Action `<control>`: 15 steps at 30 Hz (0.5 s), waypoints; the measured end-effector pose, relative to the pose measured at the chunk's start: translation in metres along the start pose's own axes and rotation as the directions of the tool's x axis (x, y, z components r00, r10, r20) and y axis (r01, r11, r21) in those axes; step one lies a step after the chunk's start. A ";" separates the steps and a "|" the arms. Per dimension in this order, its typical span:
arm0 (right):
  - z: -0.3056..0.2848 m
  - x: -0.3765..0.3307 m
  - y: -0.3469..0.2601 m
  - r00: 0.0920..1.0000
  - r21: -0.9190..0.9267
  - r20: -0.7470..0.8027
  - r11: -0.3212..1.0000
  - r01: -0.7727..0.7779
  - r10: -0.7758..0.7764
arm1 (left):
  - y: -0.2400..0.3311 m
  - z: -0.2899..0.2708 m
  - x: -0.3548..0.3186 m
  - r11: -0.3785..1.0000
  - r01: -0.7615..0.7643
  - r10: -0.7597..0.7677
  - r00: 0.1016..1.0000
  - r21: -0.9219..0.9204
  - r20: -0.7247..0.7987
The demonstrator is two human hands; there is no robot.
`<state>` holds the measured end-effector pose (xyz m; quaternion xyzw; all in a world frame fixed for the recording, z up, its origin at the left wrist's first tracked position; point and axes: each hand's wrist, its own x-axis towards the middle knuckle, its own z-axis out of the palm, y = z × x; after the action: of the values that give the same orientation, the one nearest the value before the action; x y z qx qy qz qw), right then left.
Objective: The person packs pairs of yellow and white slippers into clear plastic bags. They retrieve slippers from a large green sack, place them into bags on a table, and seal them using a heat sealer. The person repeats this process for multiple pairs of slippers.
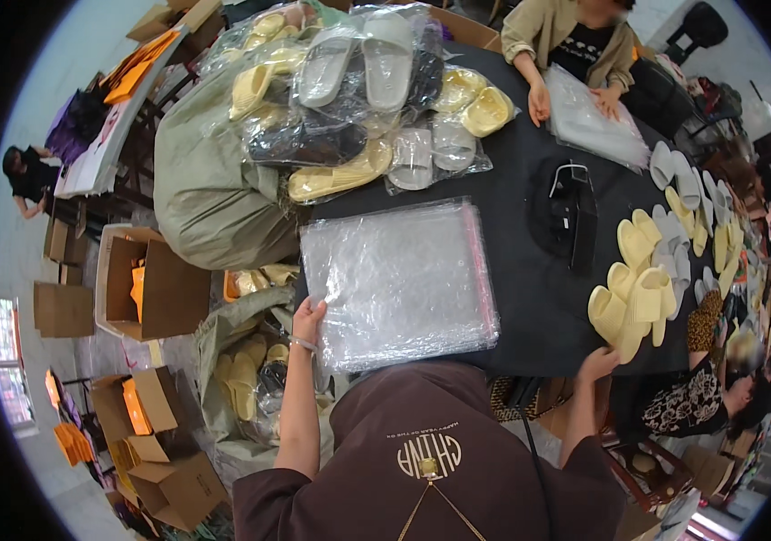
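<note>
A yellow slipper (627,335) is placed at the near right of the black table (539,311), heel toward the near edge, beside others of its kind. It is judged to be light and softly springy, hard to break and not very slippery; a hold is best taken at the heel or across the broad strap. A stack of clear plastic bags (394,279) is laid flat at the near middle. Each bag is judged to be very light, limp and slippery, easily creased and apt to cling to the next, so one is best lifted by a single layer at the edge.

The left hand (310,314) is set at the left edge of the stack, fingers bent; whether a layer is pinched there cannot be told. The right hand (597,363) is held with its fingers against the slipper's heel; whether they are closed on it cannot be told.

Between the stack and the far slippers, a black device (584,225) is stood, taking up room on the right. The far left is blocked by a heap of bagged slippers (385,72) and a green sack (214,180). At the right, grey slippers (670,239) are crowded close. More clear bags (593,117) are handled at the far side by a co-worker (575,41).
</note>
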<state>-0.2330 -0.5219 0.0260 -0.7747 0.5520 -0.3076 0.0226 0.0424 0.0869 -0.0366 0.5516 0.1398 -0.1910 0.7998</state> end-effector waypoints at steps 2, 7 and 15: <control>-0.001 -0.074 -0.022 0.986 0.200 0.143 0.978 0.056 -0.086 | 0.001 0.000 -0.003 1.000 0.015 -0.015 1.000 0.000 -0.004; -0.004 -0.132 -0.129 0.763 0.603 0.409 0.775 0.186 -0.501 | 0.003 -0.007 -0.002 0.998 0.054 -0.055 0.997 0.009 0.047; 0.080 -0.145 -0.247 0.634 0.408 0.456 0.780 0.475 -0.625 | 0.016 -0.001 0.006 0.990 0.138 -0.138 0.990 0.020 0.008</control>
<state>-0.0142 -0.3240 -0.0122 -0.9518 0.2106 -0.1210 0.1875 0.0549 0.0920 -0.0264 0.5474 0.1718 -0.2497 0.7801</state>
